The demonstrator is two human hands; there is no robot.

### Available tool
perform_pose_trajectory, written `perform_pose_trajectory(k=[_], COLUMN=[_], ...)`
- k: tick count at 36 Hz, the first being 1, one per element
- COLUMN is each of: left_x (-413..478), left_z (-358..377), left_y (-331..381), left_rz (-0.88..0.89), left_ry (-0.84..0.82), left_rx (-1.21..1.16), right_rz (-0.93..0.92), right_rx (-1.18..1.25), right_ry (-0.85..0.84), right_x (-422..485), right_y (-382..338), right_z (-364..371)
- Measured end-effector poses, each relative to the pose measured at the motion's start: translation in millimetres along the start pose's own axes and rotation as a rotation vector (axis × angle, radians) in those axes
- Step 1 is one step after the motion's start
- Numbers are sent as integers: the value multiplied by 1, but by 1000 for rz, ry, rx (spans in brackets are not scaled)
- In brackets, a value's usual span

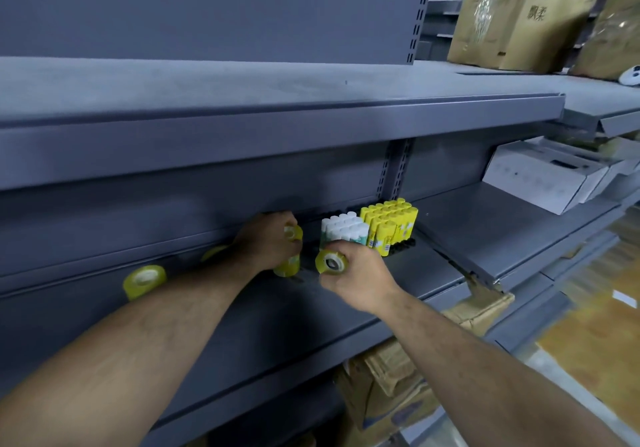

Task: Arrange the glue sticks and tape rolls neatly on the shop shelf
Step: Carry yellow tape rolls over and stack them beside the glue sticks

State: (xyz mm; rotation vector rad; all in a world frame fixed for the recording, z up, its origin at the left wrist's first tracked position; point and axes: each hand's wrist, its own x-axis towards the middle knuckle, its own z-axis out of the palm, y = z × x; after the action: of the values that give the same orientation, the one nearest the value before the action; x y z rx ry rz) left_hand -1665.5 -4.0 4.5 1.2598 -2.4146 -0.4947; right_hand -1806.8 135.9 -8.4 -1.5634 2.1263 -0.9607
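Grey shop shelf (277,311) carries upright white glue sticks (343,230) touching yellow glue sticks (389,223) near its back, where the left grip (268,240) curls round stacked tape rolls (290,256) beside them, the right grip (356,275) clasps one tape roll (331,262), and a loose roll (144,279) lies further left.

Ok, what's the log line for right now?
left hand: grips tape stack; right hand: grips tape roll; glue sticks: upright on shelf; spare tape roll: far left
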Motion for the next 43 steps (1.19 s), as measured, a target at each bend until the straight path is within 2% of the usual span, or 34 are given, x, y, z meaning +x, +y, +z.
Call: perform_pose_trajectory(k=[6,10,23,43], left_x=[7,12,30,28], left_z=[1,-3,-22,-18], left_y=[-2,3,27,37], left_rz=[20,51,54,79], left_ry=[-48,-106,-395,-390], left_rx=[-24,82,255,356], right_rz=[7,14,35,39], right_rx=[24,38,58,37], right_ry=[1,0,2,-4], right_x=[4,5,8,1], right_y=[4,6,7,9], right_z=[-1,-1,1,-6])
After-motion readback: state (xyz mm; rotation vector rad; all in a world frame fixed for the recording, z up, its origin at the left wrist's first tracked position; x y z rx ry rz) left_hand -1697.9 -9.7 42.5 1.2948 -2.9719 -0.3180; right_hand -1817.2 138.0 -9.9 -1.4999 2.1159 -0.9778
